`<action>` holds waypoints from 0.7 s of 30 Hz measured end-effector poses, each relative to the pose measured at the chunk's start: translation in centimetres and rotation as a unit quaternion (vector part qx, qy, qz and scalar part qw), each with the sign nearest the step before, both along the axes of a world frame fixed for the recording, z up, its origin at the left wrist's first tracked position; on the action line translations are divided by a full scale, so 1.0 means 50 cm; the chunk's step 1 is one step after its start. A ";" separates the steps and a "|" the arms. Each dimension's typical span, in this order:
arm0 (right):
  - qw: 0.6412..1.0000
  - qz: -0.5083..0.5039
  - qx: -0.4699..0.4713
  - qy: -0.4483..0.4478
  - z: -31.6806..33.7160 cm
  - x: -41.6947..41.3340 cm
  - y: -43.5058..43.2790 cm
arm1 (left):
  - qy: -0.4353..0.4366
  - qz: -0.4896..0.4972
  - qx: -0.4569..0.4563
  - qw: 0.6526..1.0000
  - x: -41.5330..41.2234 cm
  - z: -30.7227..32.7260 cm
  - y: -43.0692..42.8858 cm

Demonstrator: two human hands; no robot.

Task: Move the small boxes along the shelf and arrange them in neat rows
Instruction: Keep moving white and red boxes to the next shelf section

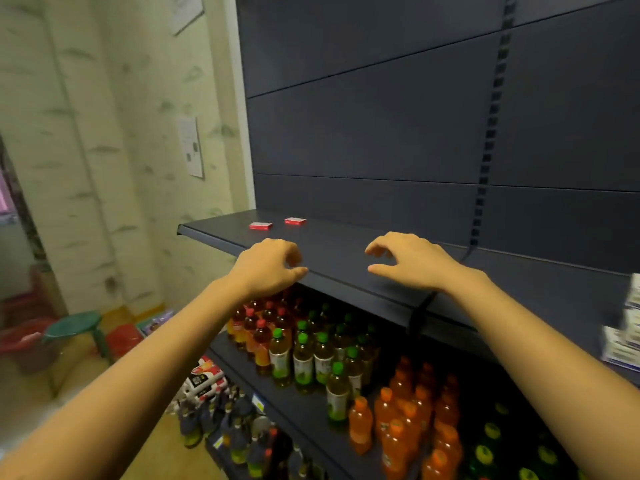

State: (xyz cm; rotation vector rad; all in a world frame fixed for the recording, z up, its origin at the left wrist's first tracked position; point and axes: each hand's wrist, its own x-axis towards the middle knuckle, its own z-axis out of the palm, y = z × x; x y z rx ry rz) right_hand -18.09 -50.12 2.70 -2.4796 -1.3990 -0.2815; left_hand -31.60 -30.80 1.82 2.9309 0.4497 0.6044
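Your left hand (268, 268) and right hand (405, 259) hover empty over the dark shelf (346, 252).
Both have loosely curled fingers and grip nothing, near the shelf's front edge. Two small red boxes lie flat and apart toward its left end, beyond your left hand: the left box (260, 225) and the right box (295, 221).

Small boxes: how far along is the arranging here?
Done: one red box lies beside a second red box near the left end of the shelf. In hand: nothing; left hand and right hand hover empty. Left: likely the blurred packs at right.
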 end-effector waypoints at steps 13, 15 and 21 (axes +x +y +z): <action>0.998 0.035 -0.044 0.020 -0.035 0.087 0.385 | 0.000 0.034 -0.018 0.999 0.036 -0.063 0.328; 0.998 0.034 -0.045 0.018 -0.039 0.120 0.441 | -0.003 0.039 -0.018 0.999 0.064 -0.065 0.381; 0.998 0.014 -0.049 0.030 -0.026 0.238 0.592 | 0.001 0.042 -0.017 0.999 0.171 -0.046 0.538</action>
